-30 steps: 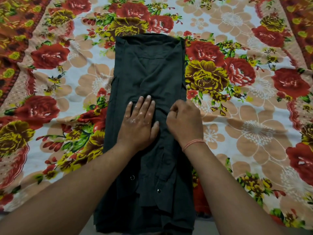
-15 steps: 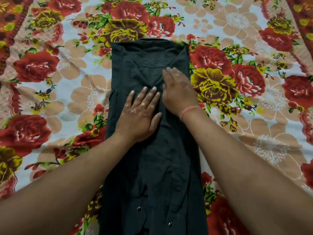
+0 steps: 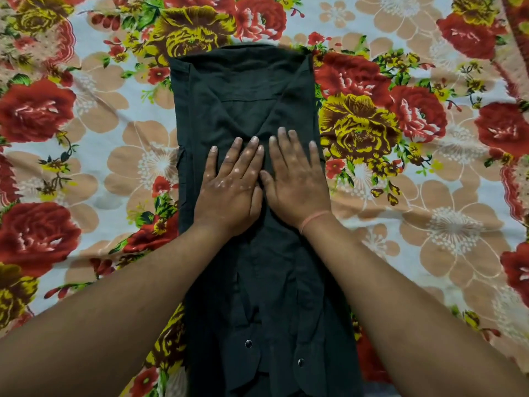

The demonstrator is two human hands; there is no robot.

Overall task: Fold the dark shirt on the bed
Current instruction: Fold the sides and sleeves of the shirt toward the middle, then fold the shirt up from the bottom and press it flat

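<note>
The dark shirt (image 3: 246, 90) lies on the bed as a long narrow strip, its sides folded in toward the middle, running from the top centre down to the bottom edge of the view. Two small snap buttons show near its lower end. My left hand (image 3: 232, 187) rests flat, palm down, on the shirt's middle with fingers spread. My right hand (image 3: 294, 179) lies flat beside it, touching it, fingers apart, a thin pink band on the wrist. Neither hand grips cloth.
A floral bedsheet (image 3: 100, 167) with red and yellow roses and tan flowers on pale blue covers the bed on all sides of the shirt. A red patterned border (image 3: 515, 32) runs along the far right.
My right hand went up along the shirt's right side, then came back down and now lies flat beside my left hand. The left hand stayed pressed on the shirt's middle.
</note>
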